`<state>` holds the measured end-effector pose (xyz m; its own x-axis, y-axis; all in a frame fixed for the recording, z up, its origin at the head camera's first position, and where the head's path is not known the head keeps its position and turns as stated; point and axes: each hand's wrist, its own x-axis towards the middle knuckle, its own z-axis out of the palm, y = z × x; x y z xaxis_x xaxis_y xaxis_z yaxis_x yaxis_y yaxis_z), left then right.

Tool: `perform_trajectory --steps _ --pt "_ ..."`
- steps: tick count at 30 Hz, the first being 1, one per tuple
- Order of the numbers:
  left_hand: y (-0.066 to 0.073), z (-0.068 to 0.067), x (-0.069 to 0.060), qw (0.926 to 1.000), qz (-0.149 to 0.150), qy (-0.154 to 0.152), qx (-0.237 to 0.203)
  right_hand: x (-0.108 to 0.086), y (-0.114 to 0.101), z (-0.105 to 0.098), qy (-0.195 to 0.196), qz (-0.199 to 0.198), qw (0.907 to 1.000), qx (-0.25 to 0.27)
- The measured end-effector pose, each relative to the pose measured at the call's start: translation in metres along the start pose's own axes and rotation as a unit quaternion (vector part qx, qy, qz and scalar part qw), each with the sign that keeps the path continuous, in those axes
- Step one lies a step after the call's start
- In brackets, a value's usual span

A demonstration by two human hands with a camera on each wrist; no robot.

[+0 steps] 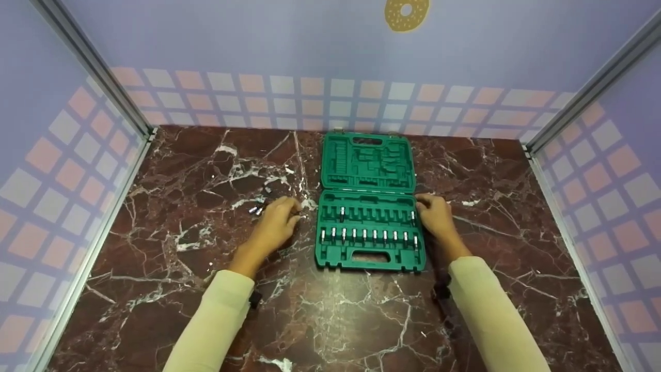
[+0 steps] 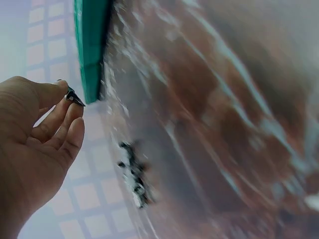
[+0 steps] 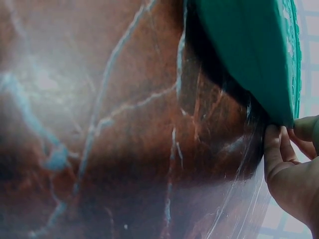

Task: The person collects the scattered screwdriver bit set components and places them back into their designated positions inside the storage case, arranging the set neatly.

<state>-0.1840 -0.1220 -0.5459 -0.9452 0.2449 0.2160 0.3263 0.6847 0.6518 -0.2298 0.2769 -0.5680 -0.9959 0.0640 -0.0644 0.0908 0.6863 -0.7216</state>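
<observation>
Nearest, two pale yellow sleeves [image 1: 214, 315] reach over the dark red, white-veined, stone-look bench [image 1: 351, 320], one to either side of the open green moulded-plastic case [image 1: 372, 266]. In the case's near half, a front row of short silver metal bits [image 1: 364, 236] stands in slots; behind it, a second row has one bit toward the left and one at the right end, with vacant slots between. Just left of the case, the left hand [image 1: 276, 219] pinches a small dark metal piece [image 2: 75, 97] between thumb and finger. Right of the case, the right hand [image 1: 437, 221] grips its edge near the hinge. Further left of the case lie a few loose dark-and-silver metal pieces [image 1: 253, 210]. At the case's far side, its lid [image 1: 356, 179] lies folded back toward a lilac wall [image 1: 258, 41] printed with checks.

The step in hand looks like seating bits in the second row. To do it well, brace the case with the right fingers, turn the piece to match its neighbours, clear the front row and press it firmly home.
</observation>
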Motion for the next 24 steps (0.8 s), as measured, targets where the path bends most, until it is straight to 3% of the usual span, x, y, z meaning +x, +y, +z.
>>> perform_trajectory --steps 8,17,24 --pt "0.034 0.011 0.015 0.9984 0.009 -0.016 -0.054 0.001 0.0 0.001 0.006 -0.008 0.9999 -0.009" --pt "0.071 0.034 0.033 0.9918 0.068 -0.046 -0.098 0.002 0.002 0.001 0.006 -0.007 1.0 -0.002" --pt "0.095 0.054 0.05 0.9846 0.08 -0.079 -0.133 0.002 0.002 0.004 0.019 -0.009 0.9998 0.004"
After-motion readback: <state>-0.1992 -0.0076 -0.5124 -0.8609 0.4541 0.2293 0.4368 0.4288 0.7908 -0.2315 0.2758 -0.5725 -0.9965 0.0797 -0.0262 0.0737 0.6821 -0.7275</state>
